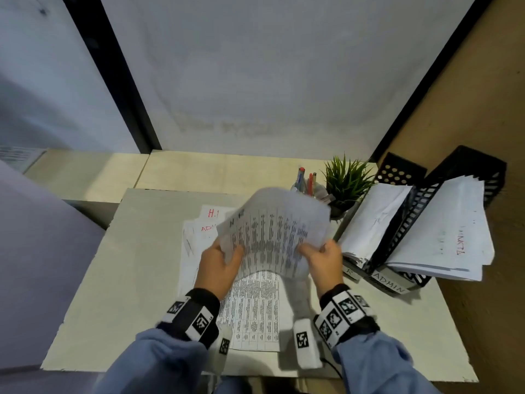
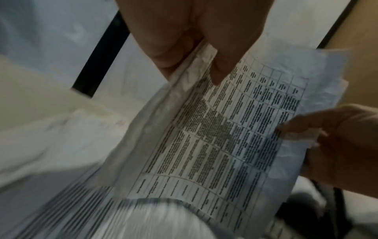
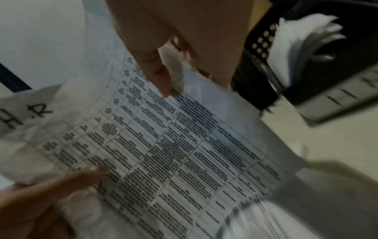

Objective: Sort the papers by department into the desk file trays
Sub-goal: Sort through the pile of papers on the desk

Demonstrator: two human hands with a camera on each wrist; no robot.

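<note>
Both hands hold one printed table sheet (image 1: 272,231) marked "H.R" in black, lifted and bowed above the desk. My left hand (image 1: 224,260) pinches its left edge, thumb on top (image 2: 214,71). My right hand (image 1: 321,257) pinches the right edge (image 3: 163,84). The same sheet (image 2: 225,129) fills both wrist views, its "H.R" mark (image 3: 26,116) at the left corner. A pile of papers (image 1: 252,305) lies flat under the hands, some with red "H.R" and "ADMIN" headings. Black file trays (image 1: 409,211) stand at the right, papers leaning in them, one labelled "ADMIN" (image 1: 390,282).
A small green potted plant (image 1: 346,183) and a cup of pens (image 1: 306,183) stand behind the lifted sheet, left of the trays. A grey partition wall (image 1: 270,81) rises behind the desk (image 1: 113,280). The desk's right edge runs beside a brown floor.
</note>
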